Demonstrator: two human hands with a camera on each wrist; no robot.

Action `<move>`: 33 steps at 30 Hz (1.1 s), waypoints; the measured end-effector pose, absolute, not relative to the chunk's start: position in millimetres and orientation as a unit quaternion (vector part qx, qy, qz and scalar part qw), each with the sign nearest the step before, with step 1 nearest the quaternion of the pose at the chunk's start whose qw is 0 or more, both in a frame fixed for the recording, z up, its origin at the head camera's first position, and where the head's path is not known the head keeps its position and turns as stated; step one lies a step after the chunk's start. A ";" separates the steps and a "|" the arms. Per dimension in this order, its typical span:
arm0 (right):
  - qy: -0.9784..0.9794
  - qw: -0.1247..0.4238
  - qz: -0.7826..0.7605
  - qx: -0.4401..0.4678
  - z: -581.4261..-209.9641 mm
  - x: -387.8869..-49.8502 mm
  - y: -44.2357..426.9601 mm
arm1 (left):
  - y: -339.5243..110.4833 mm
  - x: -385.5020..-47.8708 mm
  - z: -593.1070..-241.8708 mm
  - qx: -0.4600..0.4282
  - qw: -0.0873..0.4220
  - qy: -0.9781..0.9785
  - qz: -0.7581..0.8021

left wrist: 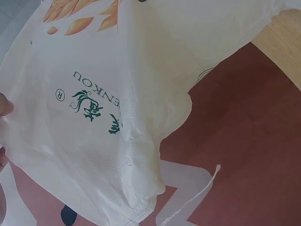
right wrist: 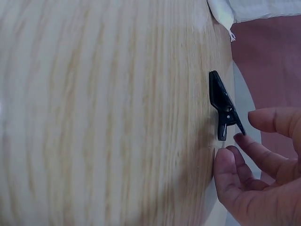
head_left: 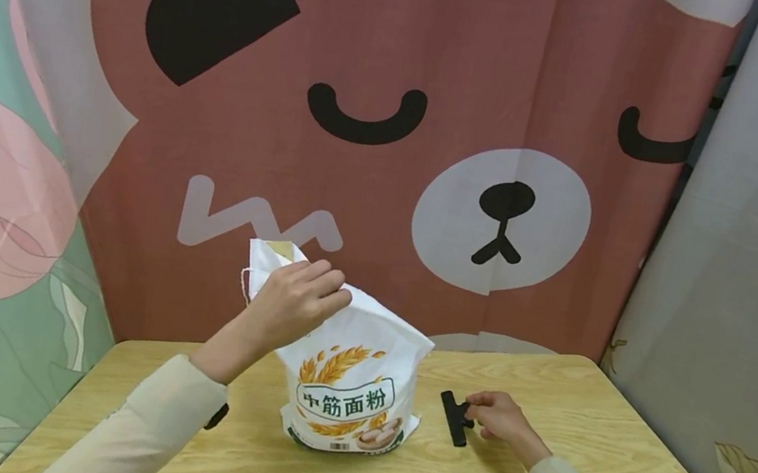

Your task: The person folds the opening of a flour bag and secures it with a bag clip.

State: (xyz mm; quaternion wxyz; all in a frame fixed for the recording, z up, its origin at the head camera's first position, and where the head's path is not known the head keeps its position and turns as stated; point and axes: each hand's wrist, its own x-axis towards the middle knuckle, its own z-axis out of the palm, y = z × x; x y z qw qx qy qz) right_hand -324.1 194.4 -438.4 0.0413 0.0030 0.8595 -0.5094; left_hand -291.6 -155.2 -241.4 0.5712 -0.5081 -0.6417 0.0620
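A white flour bag (head_left: 373, 325), printed with wheat ears and green characters, stands on the wooden table, its top slanted. My left hand (head_left: 299, 302) grips the bag's upper edge. In the left wrist view, only a fingertip or two show at the left edge, on the white bag (left wrist: 56, 127). To the bag's right, a black clip (head_left: 453, 418) lies on the table. My right hand (head_left: 502, 417) is at the clip's handle end. The right wrist view has its fingers loosely bent, one fingertip at the handle of the clip (right wrist: 223, 106) and the thumb apart from it.
The wooden table (head_left: 228, 459) reaches back to a curtain (head_left: 384, 204) with a bear print. A grey curtain (head_left: 729, 305) hangs along the right side. Loose white thread (left wrist: 193, 197) dangles from the bag's top corner.
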 end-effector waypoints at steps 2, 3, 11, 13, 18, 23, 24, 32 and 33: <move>0.860 0.042 -0.509 0.009 -438.5 -324.7 193.8 | -155.3 -291.8 -241.8 -0.507 0.571 -0.643 0.064; 0.861 0.040 -0.507 0.011 -438.6 -325.1 193.5 | -155.4 -291.9 -241.8 -0.506 0.571 -0.643 0.065; 0.869 0.015 -0.494 0.019 -439.5 -325.1 188.7 | -155.2 -291.1 -241.7 -0.508 0.565 -0.646 0.067; 0.870 0.011 -0.492 0.021 -438.8 -325.0 187.3 | -155.5 -290.9 -241.6 -0.506 0.563 -0.649 0.071; 0.873 0.000 -0.486 0.028 -438.6 -325.9 185.5 | -156.3 -291.0 -242.0 -0.506 0.563 -0.650 0.073; 0.871 -0.002 -0.490 0.040 -440.4 -326.6 185.7 | -156.0 -292.2 -243.0 -0.512 0.567 -0.642 0.066; 0.871 -0.002 -0.490 0.040 -440.8 -326.8 185.8 | -155.9 -292.2 -242.9 -0.512 0.568 -0.641 0.066; 0.863 -0.004 -0.505 0.038 -439.5 -324.7 184.4 | -156.4 -292.6 -243.2 -0.508 0.568 -0.643 0.073; 0.861 -0.004 -0.507 0.040 -439.1 -324.3 184.1 | -156.3 -292.6 -243.2 -0.508 0.568 -0.643 0.072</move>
